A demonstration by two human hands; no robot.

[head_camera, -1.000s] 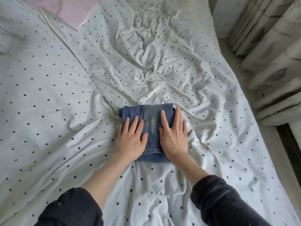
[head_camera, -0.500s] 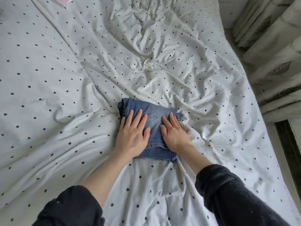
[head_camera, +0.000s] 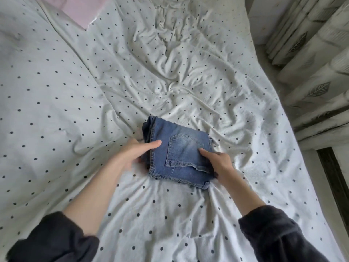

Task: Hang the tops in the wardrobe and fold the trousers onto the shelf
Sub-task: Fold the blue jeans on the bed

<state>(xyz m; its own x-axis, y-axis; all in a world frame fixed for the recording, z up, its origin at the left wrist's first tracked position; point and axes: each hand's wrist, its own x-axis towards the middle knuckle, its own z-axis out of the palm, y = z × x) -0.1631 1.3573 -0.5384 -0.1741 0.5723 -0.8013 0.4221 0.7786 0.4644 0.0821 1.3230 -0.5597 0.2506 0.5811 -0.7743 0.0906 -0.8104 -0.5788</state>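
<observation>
A pair of blue jeans (head_camera: pixel 179 148), folded into a small thick square with a back pocket on top, lies in the middle of the bed. My left hand (head_camera: pixel 135 153) grips its left edge, thumb on top and fingers tucked under the folds. On the other side my right hand (head_camera: pixel 217 162) grips the right edge the same way, thumb on the denim and fingers beneath. Both forearms are bare, with dark sleeves pushed up.
The bed is covered by a rumpled white sheet with black dots (head_camera: pixel 188 76), and a thicker dotted duvet (head_camera: pixel 43 103) lies on the left. A pink patch (head_camera: pixel 75 8) shows at the top left. Pale leaf-pattern curtains (head_camera: pixel 313 59) hang along the right.
Both hands were pressing flat on top of the folded jeans. They have slid out to its left and right edges and taken hold of it, and the pocket now shows.
</observation>
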